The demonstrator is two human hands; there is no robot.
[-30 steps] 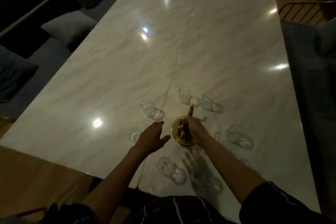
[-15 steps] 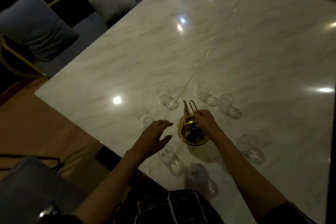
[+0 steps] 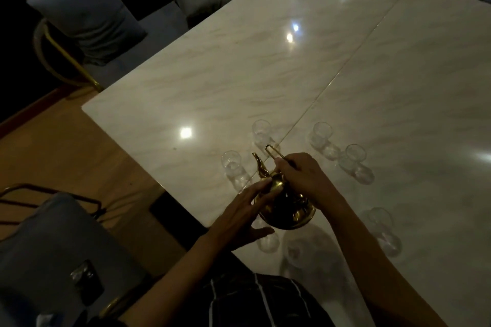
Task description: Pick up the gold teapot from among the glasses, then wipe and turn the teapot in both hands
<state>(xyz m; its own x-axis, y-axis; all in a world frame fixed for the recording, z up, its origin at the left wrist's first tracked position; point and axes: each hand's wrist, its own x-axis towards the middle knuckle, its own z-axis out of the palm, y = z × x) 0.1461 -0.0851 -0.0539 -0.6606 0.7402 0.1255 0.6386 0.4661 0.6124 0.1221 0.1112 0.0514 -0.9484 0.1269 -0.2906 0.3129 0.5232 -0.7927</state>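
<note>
A shiny gold teapot (image 3: 288,214) with a curved spout and a thin wire handle is over the marble table (image 3: 239,74), near its front edge. My right hand (image 3: 303,175) grips the wire handle from above. My left hand (image 3: 241,218) lies with straight fingers against the pot's left side, fingertips near the base of the spout. Several small clear glasses ring the pot: one (image 3: 232,164) just left of the spout, one (image 3: 261,131) beyond it, two (image 3: 322,134) (image 3: 354,156) to the right.
More glasses stand at the right (image 3: 380,223) and close to my body (image 3: 297,249), partly hidden by my arms. Grey cushioned chairs with gold frames (image 3: 87,16) line the table's left side. Another grey chair (image 3: 47,252) stands at the lower left on the wooden floor.
My left hand has moved right and now touches the pot's side. My right hand still holds the handle. The view has swung left and closer.
</note>
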